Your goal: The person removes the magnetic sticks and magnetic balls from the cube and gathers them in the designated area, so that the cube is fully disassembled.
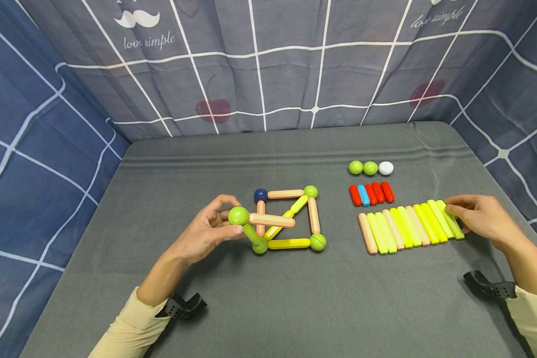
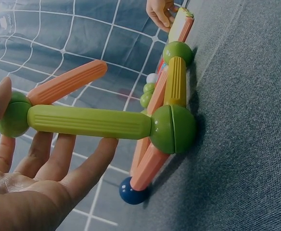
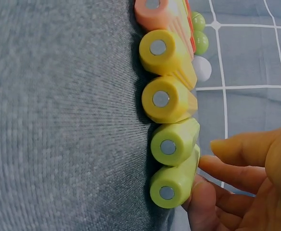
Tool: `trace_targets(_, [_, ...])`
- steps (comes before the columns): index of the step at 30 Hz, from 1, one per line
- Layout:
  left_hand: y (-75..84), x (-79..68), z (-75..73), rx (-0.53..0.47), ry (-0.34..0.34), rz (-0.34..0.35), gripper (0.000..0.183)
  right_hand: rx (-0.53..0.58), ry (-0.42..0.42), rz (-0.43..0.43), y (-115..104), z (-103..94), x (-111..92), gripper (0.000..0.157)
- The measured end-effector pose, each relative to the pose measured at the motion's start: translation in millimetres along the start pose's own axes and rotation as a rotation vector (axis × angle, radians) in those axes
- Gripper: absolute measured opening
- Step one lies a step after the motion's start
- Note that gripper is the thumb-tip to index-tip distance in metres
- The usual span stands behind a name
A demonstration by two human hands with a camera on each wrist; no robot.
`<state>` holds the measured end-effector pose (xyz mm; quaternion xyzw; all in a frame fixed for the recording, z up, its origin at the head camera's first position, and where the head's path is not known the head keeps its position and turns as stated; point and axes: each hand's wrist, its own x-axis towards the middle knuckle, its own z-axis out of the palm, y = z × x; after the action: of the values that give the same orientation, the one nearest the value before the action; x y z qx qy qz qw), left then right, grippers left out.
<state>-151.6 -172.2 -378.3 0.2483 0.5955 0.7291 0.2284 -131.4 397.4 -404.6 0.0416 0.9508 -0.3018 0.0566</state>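
Observation:
My left hand holds the top green ball of an upright light-green magnetic rod, thumb at the ball and fingers along the rod. From that ball a peach rod sticks out sideways, its far end free. The upright rod stands on a green corner ball of a flat frame of rods and balls, with a yellow diagonal and a blue ball at one corner. My right hand pinches the outermost light-green rod at the right end of a row of rods.
The row of yellow, green and peach rods lies to the right of the frame. Behind it are short red rods with one blue rod, then green balls and a white ball. A checked curtain borders the grey table.

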Motion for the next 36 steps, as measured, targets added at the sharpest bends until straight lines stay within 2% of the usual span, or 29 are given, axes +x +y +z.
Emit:
trace_targets(7, [-0.9, 0.2, -1.6, -0.007, -0.026, 0.014, 0.036, 0.016, 0.014, 0.000, -2.7, 0.4, -0.3, 0.040])
trace_targets(14, [-0.4, 0.2, -2.1, -0.001, -0.029, 0.015, 0.037, 0.051, 0.137, -0.005, -23.5, 1.8, -2.1, 0.041])
trace_targets(18, [-0.3, 0.1, -2.5, -0.001, -0.032, 0.014, 0.037, 0.079, 0.191, -0.077, -51.6, 10.7, -8.0, 0.034])
trace_targets(21, [0.3, -0.4, -2.5, 0.003, -0.023, 0.008, 0.037, 0.092, 0.199, -0.193, -79.3, 25.6, -9.9, 0.025])
trace_targets(26, [1.8, 0.4, 0.1, 0.016, -0.003, -0.014, 0.038, 0.158, 0.127, -0.362, -127.5, 56.6, -13.0, 0.015])
trace_targets(33, [2.3, 2.2, 3.8, 0.022, -0.002, -0.016, 0.038, 0.336, -0.116, -0.433, -186.1, 91.9, -27.6, 0.015])
trace_targets(36, [2.9, 1.8, 4.2, 0.016, 0.001, -0.013, 0.038, 0.391, -0.171, -0.491, -206.4, 105.7, -31.9, 0.022])
